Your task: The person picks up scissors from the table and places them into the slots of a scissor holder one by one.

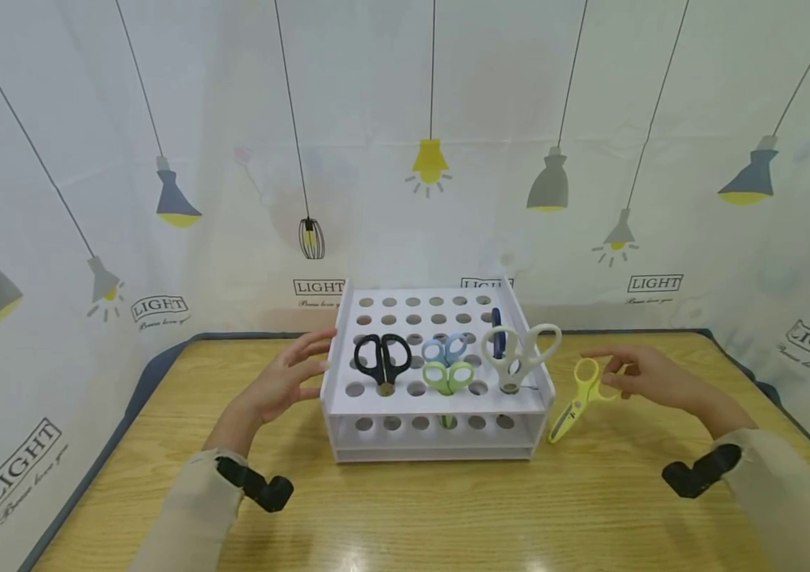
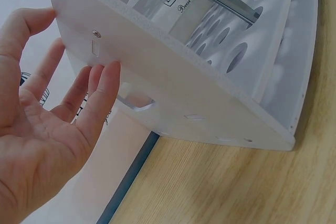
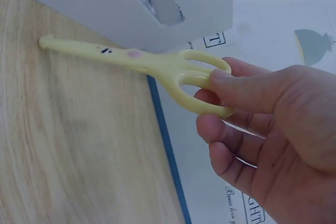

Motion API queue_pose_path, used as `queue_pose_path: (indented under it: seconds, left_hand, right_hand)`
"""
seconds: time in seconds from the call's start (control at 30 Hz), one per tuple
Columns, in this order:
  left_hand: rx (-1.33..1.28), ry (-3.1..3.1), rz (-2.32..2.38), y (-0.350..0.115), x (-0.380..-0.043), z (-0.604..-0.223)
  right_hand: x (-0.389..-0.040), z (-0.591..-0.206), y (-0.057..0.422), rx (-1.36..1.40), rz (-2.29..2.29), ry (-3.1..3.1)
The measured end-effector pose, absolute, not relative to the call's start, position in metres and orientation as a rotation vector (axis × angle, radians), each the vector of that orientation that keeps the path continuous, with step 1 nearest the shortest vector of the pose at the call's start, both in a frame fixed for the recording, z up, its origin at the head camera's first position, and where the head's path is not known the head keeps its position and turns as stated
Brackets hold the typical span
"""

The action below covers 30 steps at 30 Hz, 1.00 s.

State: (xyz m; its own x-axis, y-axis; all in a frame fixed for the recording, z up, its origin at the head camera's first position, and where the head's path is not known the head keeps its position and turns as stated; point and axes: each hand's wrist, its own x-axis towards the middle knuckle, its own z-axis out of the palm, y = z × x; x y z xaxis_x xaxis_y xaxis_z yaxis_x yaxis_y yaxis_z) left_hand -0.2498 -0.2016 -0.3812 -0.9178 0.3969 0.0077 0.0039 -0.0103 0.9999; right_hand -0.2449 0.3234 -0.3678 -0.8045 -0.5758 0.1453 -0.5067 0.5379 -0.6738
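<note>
A white rack with rows of round holes (image 1: 401, 403) stands on the table. My left hand (image 1: 283, 381) is at its left side; in the left wrist view the spread fingertips touch or nearly touch the side panel (image 2: 173, 85). To the right of the rack, my right hand (image 1: 651, 381) pinches yellow scissors (image 3: 123, 59) by the handle loops between thumb and fingers. Their tip points down toward the rack's lower right corner. Black scissors (image 1: 386, 380), light blue scissors (image 1: 445, 357), green scissors (image 1: 446, 386) and white scissors (image 1: 512, 373) stand handles-up in holes.
A dark blue slim object (image 1: 497, 334) stands in a hole behind the white scissors. Below the top panel lies a second holed tier (image 1: 405, 437). The wooden table (image 1: 433, 508) ends at a dark blue edge. A printed lamp-pattern cloth (image 1: 369, 159) rises behind.
</note>
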Motion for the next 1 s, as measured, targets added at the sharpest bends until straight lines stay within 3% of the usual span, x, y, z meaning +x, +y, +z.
queue_pose_path:
  seconds: [0.37, 1.0]
  left_hand:
    - [0.415, 1.979, 2.013, -0.201, -0.249, -0.380]
    - [0.378, 1.983, 1.996, -0.200, -0.247, -0.376]
  right_hand:
    - [-0.234, -0.333, 0.311, -1.058, -1.066, 2.764]
    - [-0.223, -0.238, 0.296, -1.135, -0.754, 3.015]
